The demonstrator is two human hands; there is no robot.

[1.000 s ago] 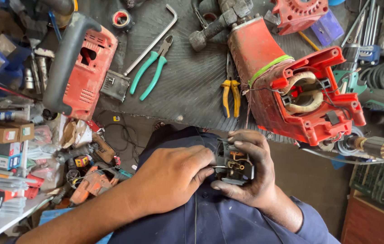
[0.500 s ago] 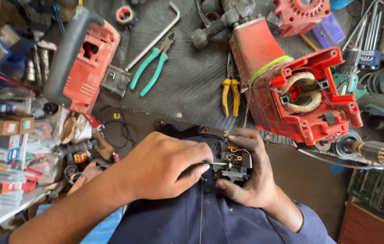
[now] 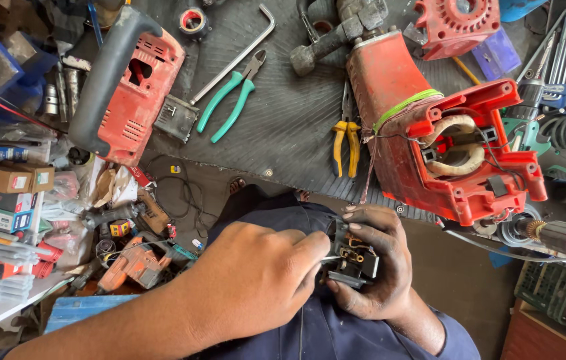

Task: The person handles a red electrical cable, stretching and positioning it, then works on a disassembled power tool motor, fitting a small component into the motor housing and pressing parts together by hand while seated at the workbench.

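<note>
Now | right hand (image 3: 376, 267) cups small black switch block (image 3: 353, 260), fingers wrapped round it | left hand (image 3: 256, 283) pinches thin tool against its contacts

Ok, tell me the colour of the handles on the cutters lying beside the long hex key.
Green handles on the cutters, clearest in the head view.

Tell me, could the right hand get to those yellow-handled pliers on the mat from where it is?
Probably yes, once freed. The right hand is wrapped around a small black switch part, so it is occupied. The yellow-handled pliers lie flat on the ribbed mat just ahead, with nothing on or across them.
</note>
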